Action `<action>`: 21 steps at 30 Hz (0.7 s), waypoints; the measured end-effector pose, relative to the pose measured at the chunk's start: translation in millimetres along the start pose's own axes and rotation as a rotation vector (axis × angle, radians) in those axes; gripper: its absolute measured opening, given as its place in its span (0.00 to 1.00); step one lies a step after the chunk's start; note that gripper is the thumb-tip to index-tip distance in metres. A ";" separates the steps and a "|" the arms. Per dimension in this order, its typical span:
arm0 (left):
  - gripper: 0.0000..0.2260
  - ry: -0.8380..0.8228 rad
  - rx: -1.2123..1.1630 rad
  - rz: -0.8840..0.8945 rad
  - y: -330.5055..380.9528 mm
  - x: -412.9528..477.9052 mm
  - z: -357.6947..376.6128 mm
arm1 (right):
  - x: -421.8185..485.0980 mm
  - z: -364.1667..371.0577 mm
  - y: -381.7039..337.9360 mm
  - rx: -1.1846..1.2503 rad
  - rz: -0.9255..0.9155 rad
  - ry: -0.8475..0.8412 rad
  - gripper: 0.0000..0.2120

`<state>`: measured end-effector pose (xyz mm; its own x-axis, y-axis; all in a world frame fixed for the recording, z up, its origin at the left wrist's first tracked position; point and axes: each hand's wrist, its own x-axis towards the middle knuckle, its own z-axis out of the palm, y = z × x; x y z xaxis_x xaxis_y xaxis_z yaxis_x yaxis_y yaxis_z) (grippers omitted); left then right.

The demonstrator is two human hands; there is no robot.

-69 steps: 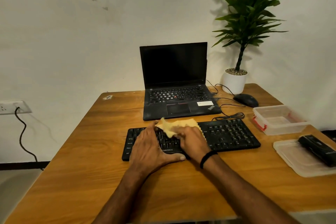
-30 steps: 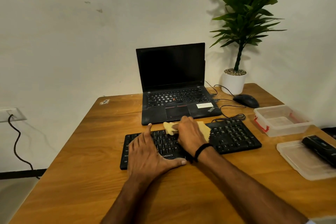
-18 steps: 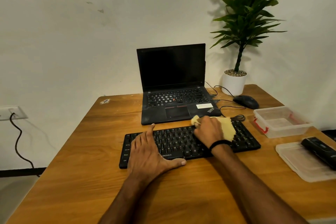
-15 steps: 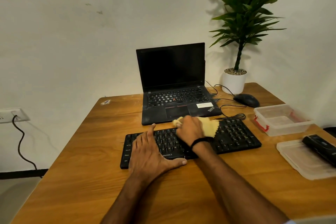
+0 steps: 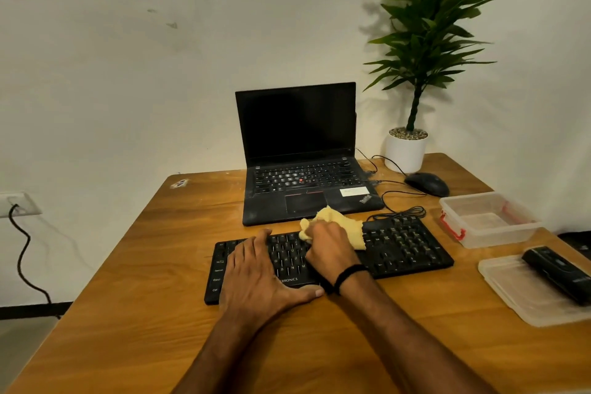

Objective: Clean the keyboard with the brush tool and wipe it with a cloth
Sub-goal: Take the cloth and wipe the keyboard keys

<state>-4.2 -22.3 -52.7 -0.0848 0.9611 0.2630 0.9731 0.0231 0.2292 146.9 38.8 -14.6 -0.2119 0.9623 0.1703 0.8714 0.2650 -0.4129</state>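
Table (image 5: 153,265): keyboard (image 5: 406,246) sits mid-table, just near of the laptop (image 5: 297,144). I judge wiping is under way; I can't tell which keys are done. Left hand (image 5: 259,272) lies flat, fingers straight, pinning the left end. Right hand (image 5: 332,245) is curled round the yellow cloth (image 5: 350,227) on the far middle rows. The black tool (image 5: 556,272), likely the brush, lies on a lid at right, so brushing is probably finished.

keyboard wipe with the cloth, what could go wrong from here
The cloth under the right hand sits at the back edge of the keyboard, so a stroke might catch the coiled cable or bump the laptop behind. The left hand presses only the left end, so the right end may swing.
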 end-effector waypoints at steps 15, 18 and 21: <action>0.64 -0.031 0.152 0.018 -2.4 2.7 -0.1 | 15.9 -5.9 -25.0 0.023 0.104 0.015 0.11; 0.64 -0.042 0.136 0.024 -3.3 3.2 0.2 | -3.7 1.9 -27.0 -0.022 0.051 0.003 0.10; 0.63 -0.036 0.148 0.029 -2.1 3.8 0.0 | 1.5 2.9 -20.1 -0.005 0.072 0.022 0.10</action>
<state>-6.5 -18.7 -52.2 -0.0509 0.9711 0.2333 0.9962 0.0329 0.0802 127.8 35.1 -8.6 -0.1387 0.9774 0.1595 0.8864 0.1944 -0.4202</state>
